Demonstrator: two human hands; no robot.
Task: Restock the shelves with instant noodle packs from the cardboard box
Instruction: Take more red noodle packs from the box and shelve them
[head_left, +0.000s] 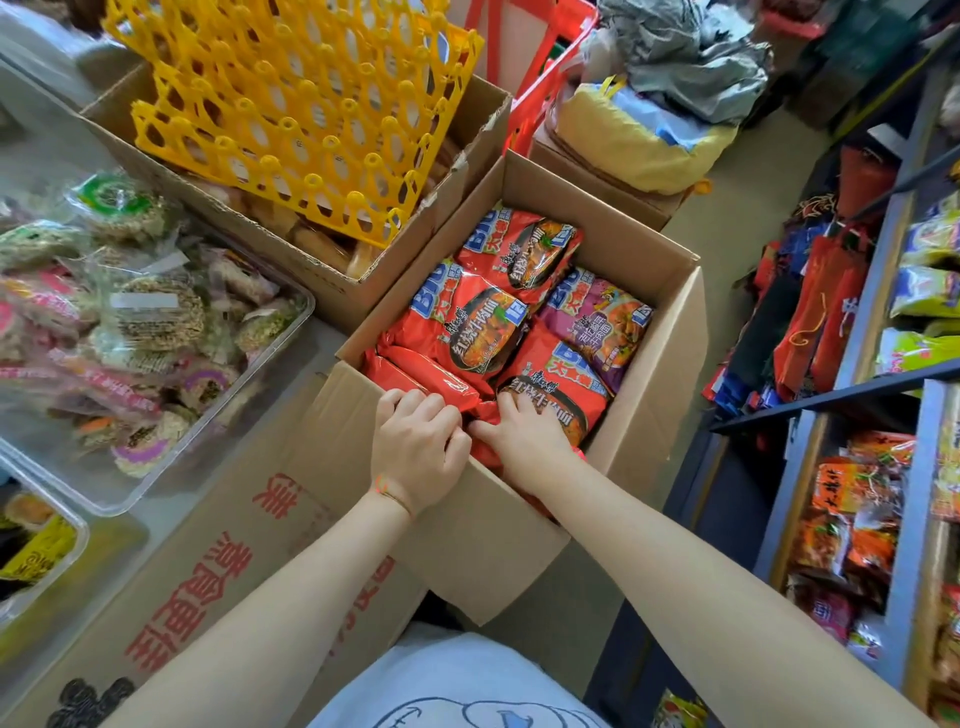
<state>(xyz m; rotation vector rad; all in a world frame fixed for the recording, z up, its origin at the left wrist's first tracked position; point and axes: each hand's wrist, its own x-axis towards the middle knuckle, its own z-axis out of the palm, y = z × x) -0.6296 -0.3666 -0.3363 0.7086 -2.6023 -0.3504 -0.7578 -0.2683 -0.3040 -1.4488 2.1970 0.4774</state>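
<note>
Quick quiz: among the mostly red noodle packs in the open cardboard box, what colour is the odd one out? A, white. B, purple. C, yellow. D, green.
B: one purple pack lies at the right side of the cardboard box, next to the red packs.

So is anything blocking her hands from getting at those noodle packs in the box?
Nothing visible does. The cardboard box is open at the top, and both the left hand and right hand are already on the red noodle packs at its near end.
</note>
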